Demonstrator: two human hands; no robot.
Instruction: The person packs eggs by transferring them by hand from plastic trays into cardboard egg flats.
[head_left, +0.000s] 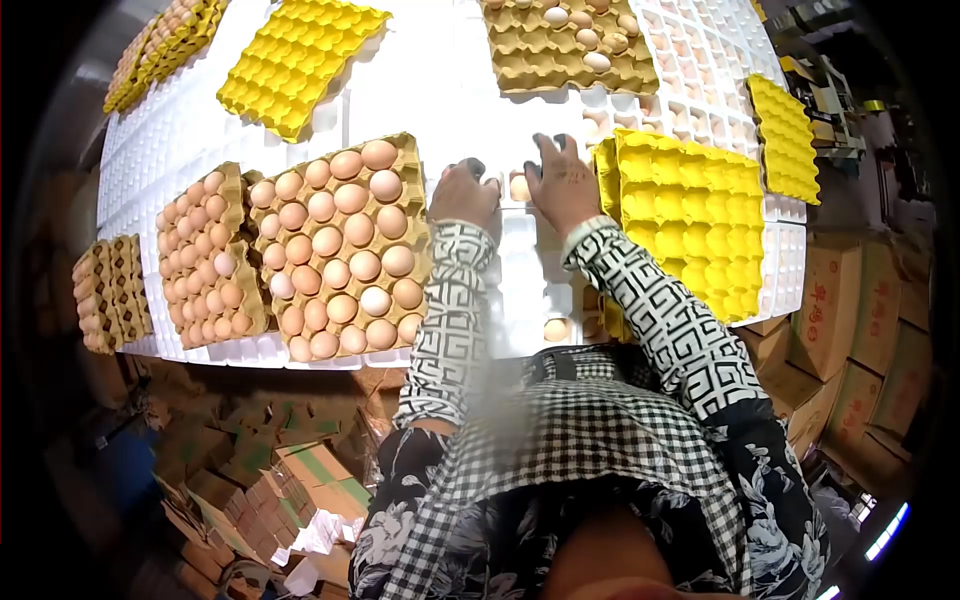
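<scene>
My left hand [467, 197] rests over a white foam egg tray [519, 260], its dark-tipped fingers bent but a little apart. To its right, my right hand [566, 188] reaches over the same white surface with fingers spread. I see nothing held in either hand. Between them an egg [519, 187] sits in a white pocket, and another egg [557, 329] lies close to my apron. Beside my left forearm stands a pulp tray of brown eggs [338, 245]. Yellow egg trays [690, 220] are stacked against my right forearm. Glare washes out the surface beyond my fingertips.
More egg-filled pulp trays [207, 265] stand on the left. A partly filled tray [570, 65] lies at the far side, and a yellow tray [300, 65] at the far left. Cardboard boxes [830, 310] are stacked at right; flattened cartons [270, 490] lie below the table.
</scene>
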